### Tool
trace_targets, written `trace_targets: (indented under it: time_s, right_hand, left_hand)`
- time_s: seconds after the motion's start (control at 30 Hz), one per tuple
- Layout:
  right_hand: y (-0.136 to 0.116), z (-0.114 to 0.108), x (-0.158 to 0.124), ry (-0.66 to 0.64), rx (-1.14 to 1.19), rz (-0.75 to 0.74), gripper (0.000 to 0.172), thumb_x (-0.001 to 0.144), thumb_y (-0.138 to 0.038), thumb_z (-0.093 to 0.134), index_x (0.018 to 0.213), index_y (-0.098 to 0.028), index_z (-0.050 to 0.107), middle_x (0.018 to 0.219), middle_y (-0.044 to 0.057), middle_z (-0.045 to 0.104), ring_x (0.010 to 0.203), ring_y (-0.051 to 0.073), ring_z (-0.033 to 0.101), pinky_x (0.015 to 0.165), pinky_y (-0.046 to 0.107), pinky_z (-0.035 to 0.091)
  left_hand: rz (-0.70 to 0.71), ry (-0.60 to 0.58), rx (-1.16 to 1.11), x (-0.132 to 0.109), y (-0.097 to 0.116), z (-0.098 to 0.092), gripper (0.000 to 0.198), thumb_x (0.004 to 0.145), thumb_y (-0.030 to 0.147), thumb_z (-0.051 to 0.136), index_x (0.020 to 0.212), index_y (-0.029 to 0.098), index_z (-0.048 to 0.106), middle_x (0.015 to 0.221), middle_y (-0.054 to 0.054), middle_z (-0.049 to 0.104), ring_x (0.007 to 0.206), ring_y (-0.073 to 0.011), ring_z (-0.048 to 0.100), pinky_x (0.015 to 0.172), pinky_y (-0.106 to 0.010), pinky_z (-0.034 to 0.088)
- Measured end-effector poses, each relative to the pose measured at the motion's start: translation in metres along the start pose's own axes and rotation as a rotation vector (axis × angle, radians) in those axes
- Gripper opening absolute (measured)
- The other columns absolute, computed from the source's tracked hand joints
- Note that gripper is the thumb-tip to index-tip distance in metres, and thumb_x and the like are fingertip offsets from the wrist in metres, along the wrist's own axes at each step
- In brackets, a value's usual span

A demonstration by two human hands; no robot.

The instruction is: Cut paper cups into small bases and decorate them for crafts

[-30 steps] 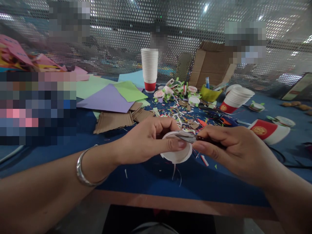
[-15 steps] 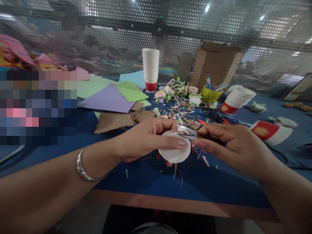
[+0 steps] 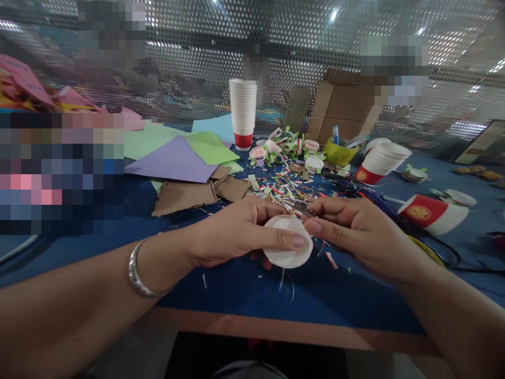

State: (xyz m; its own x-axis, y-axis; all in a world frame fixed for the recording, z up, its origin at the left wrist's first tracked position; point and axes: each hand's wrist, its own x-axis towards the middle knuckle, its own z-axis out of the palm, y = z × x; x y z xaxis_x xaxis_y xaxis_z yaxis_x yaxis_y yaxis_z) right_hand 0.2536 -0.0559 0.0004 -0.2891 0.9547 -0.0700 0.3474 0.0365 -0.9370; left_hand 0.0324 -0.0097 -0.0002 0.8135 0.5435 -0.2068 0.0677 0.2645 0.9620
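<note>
left hand [image 3: 239, 231] pinching white paper disc [image 3: 290, 257]; right hand [image 3: 366, 232] pinching cutting tool [image 3: 300, 209]. disc probably light, fairly stiff, easily creased; best held near rim, away from cutting tool.

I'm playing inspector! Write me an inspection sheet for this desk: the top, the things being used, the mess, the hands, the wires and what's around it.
Surface: blue table, brown along its near edge.
Things in use: white disc; dark blade, exact tool unclear.
Clutter: scraps beyond the hands; coloured paper and cardboard pieces to the left; upright cup stack at the back; cut cup at right.
Hands: left hand holds the disc, thumb across it; right hand holds the blade near its far rim.
Cables: white cable at left; black cable at right.
Surroundings: perforated screen behind the table.
</note>
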Motion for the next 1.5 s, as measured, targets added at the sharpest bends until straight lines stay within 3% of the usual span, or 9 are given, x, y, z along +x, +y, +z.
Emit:
trace_targets:
  time_s: [0.23, 0.43, 0.7, 0.93, 1.07, 1.23, 1.5]
  right_hand:
    - [0.006, 0.0, 0.001, -0.048, 0.135, 0.043, 0.026, 0.085, -0.043, 0.079, 0.087, -0.019, 0.07, 0.072, -0.003, 0.059, 0.057, 0.008, 0.049, 0.047, 0.018, 0.04]
    - [0.004, -0.001, 0.0, -0.028, 0.066, 0.008, 0.02, 0.087, -0.038, 0.078, 0.086, -0.019, 0.071, 0.078, -0.002, 0.062, 0.067, 0.009, 0.052, 0.056, 0.017, 0.042]
    - [-0.003, 0.008, -0.001, 0.097, -0.059, -0.149, 0.013, 0.083, -0.028, 0.081, 0.087, -0.019, 0.073, 0.076, -0.003, 0.064, 0.068, 0.01, 0.053, 0.06, 0.017, 0.043]
    - [-0.001, 0.008, -0.002, 0.21, -0.212, -0.205, 0.007, 0.085, -0.026, 0.072, 0.085, -0.019, 0.071, 0.069, -0.004, 0.064, 0.061, 0.01, 0.052, 0.054, 0.018, 0.041]
    - [-0.004, 0.008, -0.001, 0.236, -0.251, -0.207, 0.009, 0.084, -0.026, 0.069, 0.08, -0.018, 0.068, 0.065, -0.003, 0.061, 0.058, 0.01, 0.051, 0.052, 0.019, 0.04]
    - [-0.005, 0.004, 0.001, 0.321, -0.359, -0.216, 0.013, 0.084, -0.027, 0.066, 0.077, -0.017, 0.067, 0.057, -0.005, 0.05, 0.052, 0.009, 0.041, 0.046, 0.021, 0.032]
    - [0.001, 0.008, 0.001, 0.234, -0.305, -0.148, 0.013, 0.086, -0.031, 0.068, 0.086, -0.019, 0.071, 0.073, -0.001, 0.065, 0.061, 0.012, 0.053, 0.054, 0.022, 0.041]
  left_hand:
    - [-0.014, 0.065, 0.047, -0.001, -0.001, 0.0, 0.022, 0.075, 0.025, 0.085, 0.082, 0.013, 0.068, 0.069, 0.004, 0.062, 0.057, -0.0049, 0.053, 0.047, -0.011, 0.042]
    - [-0.03, 0.031, 0.022, 0.001, -0.002, 0.0, 0.021, 0.078, 0.027, 0.083, 0.082, 0.013, 0.068, 0.068, 0.004, 0.062, 0.055, -0.0049, 0.053, 0.046, -0.011, 0.043]
    - [-0.065, 0.01, 0.084, 0.003, -0.004, -0.003, 0.031, 0.083, 0.042, 0.079, 0.086, 0.013, 0.068, 0.067, 0.003, 0.064, 0.048, -0.0046, 0.055, 0.042, -0.012, 0.044]
    - [-0.032, 0.001, 0.007, 0.003, -0.007, -0.001, 0.034, 0.082, 0.023, 0.079, 0.109, 0.02, 0.059, 0.082, 0.003, 0.07, 0.056, -0.0086, 0.067, 0.052, -0.018, 0.057]
    - [-0.045, -0.001, 0.045, 0.001, -0.006, -0.001, 0.032, 0.083, 0.024, 0.079, 0.11, 0.019, 0.061, 0.085, 0.002, 0.07, 0.059, -0.0077, 0.066, 0.054, -0.017, 0.056]
    - [0.023, 0.081, 0.141, 0.002, -0.005, -0.003, 0.042, 0.079, 0.03, 0.084, 0.111, 0.016, 0.06, 0.087, 0.001, 0.068, 0.062, -0.0072, 0.063, 0.053, -0.015, 0.052]
    - [0.095, 0.027, 0.242, 0.006, -0.008, -0.006, 0.032, 0.083, 0.032, 0.079, 0.107, 0.016, 0.065, 0.087, 0.0, 0.066, 0.074, -0.0115, 0.061, 0.065, -0.022, 0.052]
